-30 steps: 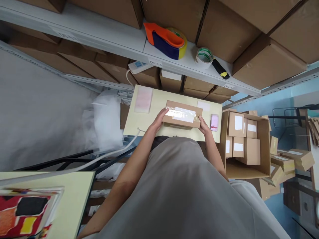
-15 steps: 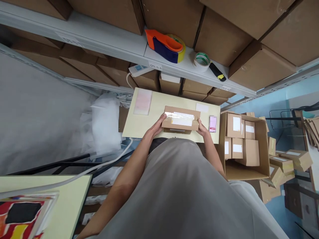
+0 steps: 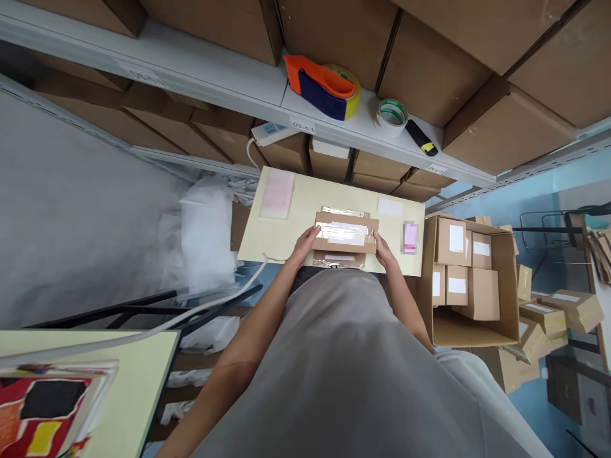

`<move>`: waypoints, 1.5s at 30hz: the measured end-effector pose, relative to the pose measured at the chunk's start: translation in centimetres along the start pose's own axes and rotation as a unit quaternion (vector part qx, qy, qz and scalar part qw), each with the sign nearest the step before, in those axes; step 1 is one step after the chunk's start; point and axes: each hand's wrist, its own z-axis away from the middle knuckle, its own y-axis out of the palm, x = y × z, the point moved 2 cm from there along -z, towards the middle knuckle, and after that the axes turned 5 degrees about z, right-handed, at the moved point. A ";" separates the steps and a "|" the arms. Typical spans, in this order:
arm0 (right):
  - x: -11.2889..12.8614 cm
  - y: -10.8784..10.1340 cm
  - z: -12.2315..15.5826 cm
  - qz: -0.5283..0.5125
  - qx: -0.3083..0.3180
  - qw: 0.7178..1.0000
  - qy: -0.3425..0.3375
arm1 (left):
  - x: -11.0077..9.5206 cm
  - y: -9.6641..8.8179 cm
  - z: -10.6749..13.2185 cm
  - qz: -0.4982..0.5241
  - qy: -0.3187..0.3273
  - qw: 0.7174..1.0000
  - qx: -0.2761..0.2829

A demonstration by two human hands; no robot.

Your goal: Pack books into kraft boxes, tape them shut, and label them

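Left hand [image 3: 305,244], right hand [image 3: 384,249] clasp taped box [image 3: 346,233] between them; contact with lower package [image 3: 338,259] unclear.

I see one cam, on the wearer's head, facing forward and steeply down past grey clothing [image 3: 353,356]. Left hand [image 3: 305,243] and right hand [image 3: 384,250] sit near mid-frame, fairly close; wide view takes in shelf [image 3: 258,79] up top, open carton [image 3: 470,333] at right.
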 end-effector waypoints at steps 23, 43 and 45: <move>8.8 4.4 1.0 0.558 -0.174 0.793 -0.170 | -8.9 4.3 -0.8 -0.486 0.352 0.800 -0.012; 29.0 14.0 -1.0 0.662 -0.149 0.586 -0.443 | -27.0 11.4 0.7 -0.314 0.479 0.794 -0.204; 33.5 15.7 -2.0 0.648 -0.145 0.576 -0.476 | -29.9 11.9 1.3 -0.275 0.489 0.796 -0.225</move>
